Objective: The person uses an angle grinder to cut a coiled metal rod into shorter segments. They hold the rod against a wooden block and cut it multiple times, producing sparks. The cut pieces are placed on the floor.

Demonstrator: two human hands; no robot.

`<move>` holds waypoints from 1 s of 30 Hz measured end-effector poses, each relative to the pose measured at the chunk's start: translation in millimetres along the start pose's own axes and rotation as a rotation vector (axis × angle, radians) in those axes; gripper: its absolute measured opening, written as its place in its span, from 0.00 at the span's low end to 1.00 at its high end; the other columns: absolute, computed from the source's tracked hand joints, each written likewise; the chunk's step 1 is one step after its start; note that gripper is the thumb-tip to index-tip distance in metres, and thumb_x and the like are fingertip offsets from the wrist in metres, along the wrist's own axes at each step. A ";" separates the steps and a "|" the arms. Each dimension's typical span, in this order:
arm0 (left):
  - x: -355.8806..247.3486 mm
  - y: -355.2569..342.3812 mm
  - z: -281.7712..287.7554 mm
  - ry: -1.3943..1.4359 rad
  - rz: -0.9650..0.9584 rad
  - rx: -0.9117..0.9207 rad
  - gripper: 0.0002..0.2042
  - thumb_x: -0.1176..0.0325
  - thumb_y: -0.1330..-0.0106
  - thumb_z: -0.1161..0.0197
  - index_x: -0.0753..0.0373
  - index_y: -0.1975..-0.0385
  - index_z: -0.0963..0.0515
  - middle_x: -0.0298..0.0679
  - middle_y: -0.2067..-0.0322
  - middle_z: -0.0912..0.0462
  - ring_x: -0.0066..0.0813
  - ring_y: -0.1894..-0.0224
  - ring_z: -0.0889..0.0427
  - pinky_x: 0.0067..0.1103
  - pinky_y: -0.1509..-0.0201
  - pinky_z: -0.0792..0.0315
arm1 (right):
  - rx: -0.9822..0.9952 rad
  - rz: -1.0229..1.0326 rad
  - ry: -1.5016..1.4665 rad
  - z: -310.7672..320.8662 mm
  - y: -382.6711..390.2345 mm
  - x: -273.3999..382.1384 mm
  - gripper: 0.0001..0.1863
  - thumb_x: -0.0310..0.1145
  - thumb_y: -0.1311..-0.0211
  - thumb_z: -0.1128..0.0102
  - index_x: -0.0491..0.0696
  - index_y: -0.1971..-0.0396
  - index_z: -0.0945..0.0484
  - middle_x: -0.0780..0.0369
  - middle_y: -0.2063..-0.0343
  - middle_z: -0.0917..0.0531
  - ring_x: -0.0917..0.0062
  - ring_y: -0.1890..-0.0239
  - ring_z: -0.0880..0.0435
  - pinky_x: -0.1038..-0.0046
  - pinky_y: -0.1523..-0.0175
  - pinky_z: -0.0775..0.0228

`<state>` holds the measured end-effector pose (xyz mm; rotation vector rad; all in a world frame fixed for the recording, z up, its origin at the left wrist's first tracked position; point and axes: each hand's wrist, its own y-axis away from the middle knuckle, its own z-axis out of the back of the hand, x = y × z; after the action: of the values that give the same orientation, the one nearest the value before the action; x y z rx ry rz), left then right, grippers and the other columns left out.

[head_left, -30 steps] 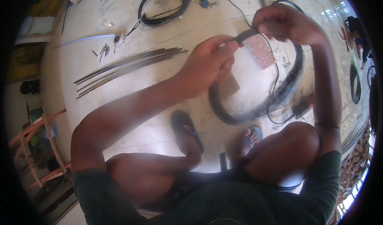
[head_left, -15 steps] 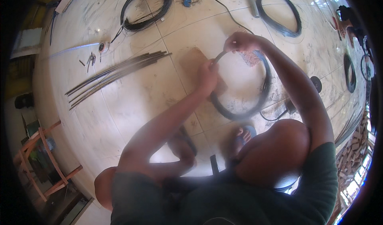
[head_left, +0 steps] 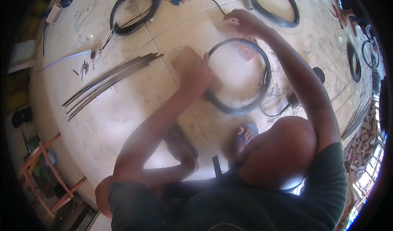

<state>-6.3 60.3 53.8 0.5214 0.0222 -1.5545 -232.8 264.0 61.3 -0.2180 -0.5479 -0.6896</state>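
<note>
A coil of dark wire (head_left: 241,110) rests on the tiled floor in front of my feet, forming a ring. My left hand (head_left: 195,75) is closed around the coil's left side, with the thumb side up; its fingers are partly smeared. Beyond the far side of the ring, my right hand (head_left: 242,24) is raised, fingers pinched together. What it pinches, if anything, is too small to make out. Inside the ring's far edge lies a reddish, rough-textured piece (head_left: 245,51). A flat brown block (head_left: 182,58) sits beside my left hand, partly covered by it.
Left of the coil lie a bundle of thin dark rods (head_left: 114,79) and a tape measure (head_left: 95,54). More wire coils lie at the far left (head_left: 157,6), far right (head_left: 293,11) and right edge (head_left: 357,65). A black disc (head_left: 319,74) is near my right forearm.
My right hand has moved up and away from the coil's rim. My left hand has shifted slightly left and down the ring. The whole view has shifted a little.
</note>
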 end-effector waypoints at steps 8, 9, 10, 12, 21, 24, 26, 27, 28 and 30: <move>-8.1 -60.6 -26.6 -0.154 -0.039 -0.289 0.19 0.52 0.24 0.45 0.57 0.46 0.18 0.39 0.48 0.22 0.43 0.39 0.29 0.49 0.39 0.35 | 0.032 0.016 -0.075 -27.4 26.8 -3.4 0.12 0.43 0.31 0.39 0.52 0.60 0.13 0.58 0.61 0.12 0.61 0.55 0.15 0.62 0.49 0.23; -9.1 -65.6 -31.7 -0.203 -0.022 -0.236 0.19 0.51 0.24 0.45 0.56 0.47 0.16 0.38 0.47 0.22 0.44 0.38 0.30 0.52 0.38 0.38 | 0.075 0.148 0.012 -35.9 27.6 2.7 0.11 0.42 0.31 0.38 0.54 0.60 0.12 0.60 0.60 0.13 0.63 0.53 0.16 0.62 0.48 0.23; -6.0 -71.6 -34.4 -0.221 0.023 -0.257 0.19 0.50 0.24 0.46 0.54 0.49 0.16 0.37 0.46 0.23 0.45 0.37 0.32 0.55 0.38 0.40 | 0.117 0.282 0.097 -43.5 25.7 8.0 0.10 0.42 0.32 0.38 0.55 0.61 0.11 0.61 0.59 0.14 0.64 0.50 0.17 0.62 0.46 0.24; -0.9 -78.1 -42.0 -0.244 0.110 -0.289 0.18 0.48 0.24 0.46 0.51 0.53 0.14 0.36 0.43 0.24 0.46 0.35 0.35 0.61 0.37 0.44 | 0.135 0.119 0.179 -59.4 19.5 20.7 0.09 0.41 0.32 0.38 0.57 0.61 0.11 0.63 0.60 0.14 0.64 0.48 0.18 0.62 0.45 0.24; 3.6 -75.9 -57.3 -0.244 0.047 -0.363 0.14 0.51 0.25 0.43 0.51 0.56 0.14 0.33 0.42 0.25 0.47 0.33 0.38 0.60 0.33 0.50 | 0.217 -0.033 0.192 -73.2 13.2 14.9 0.09 0.39 0.35 0.35 0.58 0.56 0.12 0.61 0.58 0.15 0.61 0.49 0.17 0.60 0.44 0.24; 8.3 -80.0 -72.3 -0.207 -0.070 -0.600 0.14 0.53 0.24 0.44 0.52 0.55 0.15 0.34 0.43 0.23 0.44 0.33 0.35 0.54 0.32 0.48 | 0.144 -0.031 0.102 -57.8 22.6 17.5 0.12 0.38 0.36 0.34 0.56 0.53 0.14 0.59 0.57 0.15 0.60 0.49 0.16 0.60 0.43 0.24; 8.3 -78.0 -69.6 -0.101 -0.090 -0.535 0.13 0.55 0.23 0.46 0.52 0.53 0.16 0.36 0.44 0.21 0.39 0.33 0.33 0.52 0.32 0.47 | 0.113 -0.031 0.055 -29.7 29.1 19.3 0.16 0.39 0.36 0.34 0.53 0.49 0.16 0.57 0.54 0.16 0.59 0.49 0.16 0.59 0.41 0.25; 9.3 -78.6 -69.8 -0.046 -0.104 -0.502 0.13 0.56 0.22 0.47 0.52 0.52 0.16 0.36 0.45 0.20 0.36 0.33 0.32 0.51 0.32 0.47 | 0.070 -0.014 0.070 -17.0 34.3 15.0 0.16 0.39 0.35 0.34 0.53 0.49 0.16 0.57 0.54 0.16 0.59 0.48 0.16 0.59 0.42 0.25; 9.9 -81.6 -69.7 0.022 -0.131 -0.557 0.12 0.57 0.23 0.46 0.52 0.52 0.16 0.37 0.47 0.19 0.37 0.35 0.30 0.50 0.32 0.44 | 0.026 0.000 0.088 -3.1 40.7 10.3 0.16 0.40 0.35 0.34 0.52 0.49 0.16 0.57 0.54 0.16 0.59 0.48 0.16 0.59 0.42 0.25; 20.5 -87.2 -74.8 0.164 -0.175 -0.662 0.11 0.58 0.24 0.43 0.52 0.52 0.17 0.39 0.50 0.17 0.37 0.40 0.26 0.48 0.34 0.39 | -0.068 -0.002 0.170 29.2 58.3 17.2 0.15 0.39 0.32 0.36 0.51 0.50 0.16 0.56 0.53 0.14 0.59 0.49 0.15 0.60 0.43 0.24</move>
<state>-65.3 71.8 -46.2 0.1170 0.7000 -1.5576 -195.5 309.4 94.3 -0.2199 -0.3625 -0.7221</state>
